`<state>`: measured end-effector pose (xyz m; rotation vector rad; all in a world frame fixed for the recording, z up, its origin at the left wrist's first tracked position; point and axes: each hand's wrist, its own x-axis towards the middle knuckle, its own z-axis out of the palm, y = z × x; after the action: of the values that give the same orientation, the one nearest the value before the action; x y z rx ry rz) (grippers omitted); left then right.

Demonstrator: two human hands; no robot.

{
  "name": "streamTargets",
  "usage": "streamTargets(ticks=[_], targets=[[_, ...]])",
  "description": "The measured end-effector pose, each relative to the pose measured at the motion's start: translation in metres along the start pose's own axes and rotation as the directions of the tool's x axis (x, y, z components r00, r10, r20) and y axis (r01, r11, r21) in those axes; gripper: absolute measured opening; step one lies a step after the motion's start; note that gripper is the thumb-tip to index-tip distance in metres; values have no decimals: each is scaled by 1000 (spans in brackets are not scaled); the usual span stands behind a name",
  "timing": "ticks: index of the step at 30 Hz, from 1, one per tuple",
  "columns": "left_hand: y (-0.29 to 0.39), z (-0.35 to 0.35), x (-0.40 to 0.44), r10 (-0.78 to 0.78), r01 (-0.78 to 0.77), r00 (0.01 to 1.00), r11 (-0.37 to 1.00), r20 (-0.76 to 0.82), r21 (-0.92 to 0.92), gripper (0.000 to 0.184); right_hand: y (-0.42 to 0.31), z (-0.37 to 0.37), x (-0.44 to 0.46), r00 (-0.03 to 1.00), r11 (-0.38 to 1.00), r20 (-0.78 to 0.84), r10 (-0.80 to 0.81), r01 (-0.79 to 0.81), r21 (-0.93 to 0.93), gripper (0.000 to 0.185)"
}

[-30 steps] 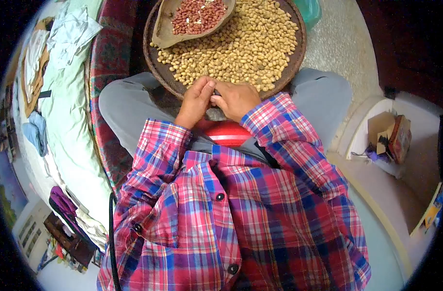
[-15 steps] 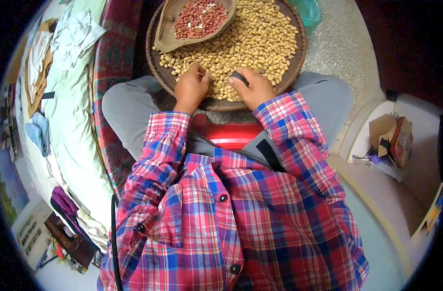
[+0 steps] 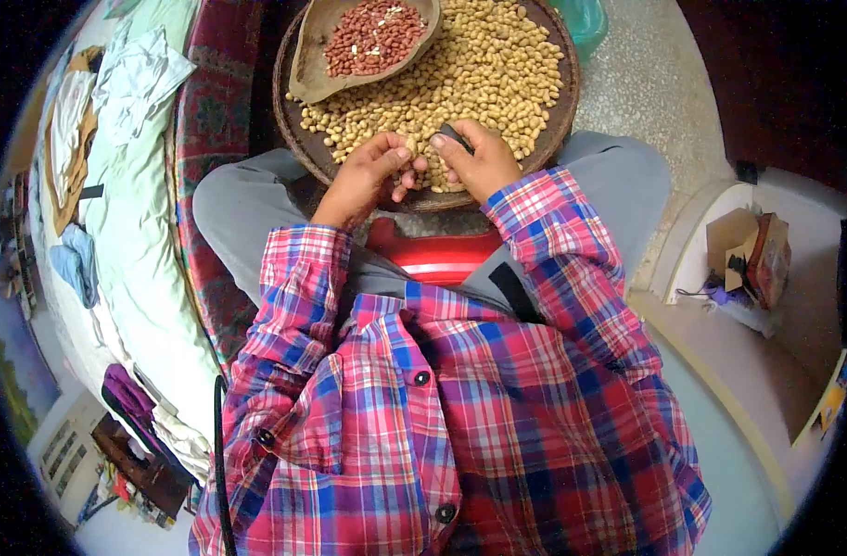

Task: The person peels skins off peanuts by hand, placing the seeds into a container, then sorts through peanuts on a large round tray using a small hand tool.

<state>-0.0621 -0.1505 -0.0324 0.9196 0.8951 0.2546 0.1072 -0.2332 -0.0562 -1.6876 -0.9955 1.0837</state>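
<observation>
My left hand (image 3: pixel 366 176) is closed, its thumb and index finger pinching what looks like a peanut in its shell; the other fingers curl beneath. Just right of it, my right hand (image 3: pixel 484 165) is wrapped around a small black object (image 3: pixel 457 138), mostly hidden by the fingers, so its kind does not show. Both hands are close together over the near side of a round woven tray (image 3: pixel 573 97). Unshelled peanuts (image 3: pixel 479 69) are spread across the tray. A brown gourd-like bowl (image 3: pixel 310 69) rests at its far left, holding red peanut kernels (image 3: pixel 372 37).
Below the tray, something red and shiny (image 3: pixel 442 259) sits between my crossed legs. A green plastic item (image 3: pixel 585 26) lies beyond the tray at right. To the left is a bed (image 3: pixel 154 269) with clothes; an open cardboard box (image 3: pixel 731 243) stands in a nook at right.
My left hand has lifted and turned from the peanuts in the tray, its fingers now pinching beside the right hand. The right hand keeps hold of the black object and has barely shifted.
</observation>
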Motion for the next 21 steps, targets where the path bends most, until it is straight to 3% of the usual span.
streamTargets(ticks=[1, 3, 5, 6, 8, 9, 11, 13, 14, 15, 16, 17, 18, 21], targets=[[1, 1, -2, -10, 12, 1000, 997, 29, -81, 14, -3, -1, 0, 999, 998, 4, 38, -38, 48, 31], [0, 0, -5, -3, 7, 999, 997, 54, -73, 17, -3, -2, -1, 997, 989, 31, 76, -79, 127, 29], [2, -2, -5, 3, 2, 997, 998, 75, -69, 20, -4, -5, -2, 991, 990, 6, -134, 133, 54, 30], [3, -5, -4, 23, -8, 994, 989, 105, -144, 23, -5, -7, -1, 991, 990, 9, -134, 133, 54, 30], [4, -6, -3, 47, -17, 990, 975, 131, -220, 27, -10, -14, 1, 997, 991, -54, -62, 68, 112, 28], [4, -6, -3, 102, -76, 992, 951, 73, -298, 30, -13, -18, 1, 996, 991, -55, -64, 69, 112, 28], [3, -7, 0, 154, -139, 988, 919, 11, -370, 33, -18, -25, 1, 985, 926, -95, 147, -103, 363, 25], [0, -15, 9, 40, -60, 996, 961, -80, -271, 34, -7, -29, 6, 986, 915, -95, 140, -92, 393, 26], [1, -15, 14, 31, -43, 992, 994, -119, -104, 35, -7, -30, 7, 983, 900, -94, 158, -104, 423, 25], [0, -13, 19, 29, -42, 993, 994, -118, -105, 35, -7, -31, 7, 980, 884, -91, 176, -117, 452, 24], [-3, -9, 24, 74, -38, 982, 979, -172, 203, 33, -6, -31, 6, 976, 887, -107, 191, -125, 444, 24], [-3, -5, 29, 132, -14, 969, 872, -208, 490, 32, -9, -31, 5, 975, 887, -108, 194, -127, 444, 24], [-17, -5, 41, 533, -320, 839, 641, -106, 697, 21, -11, -31, 4, 973, 891, -103, 206, -143, 432, 24], [-31, -5, 55, 548, -225, 824, 552, -146, 803, 18, -9, -28, 5, 969, 885, -99, 228, -163, 436, 24]])
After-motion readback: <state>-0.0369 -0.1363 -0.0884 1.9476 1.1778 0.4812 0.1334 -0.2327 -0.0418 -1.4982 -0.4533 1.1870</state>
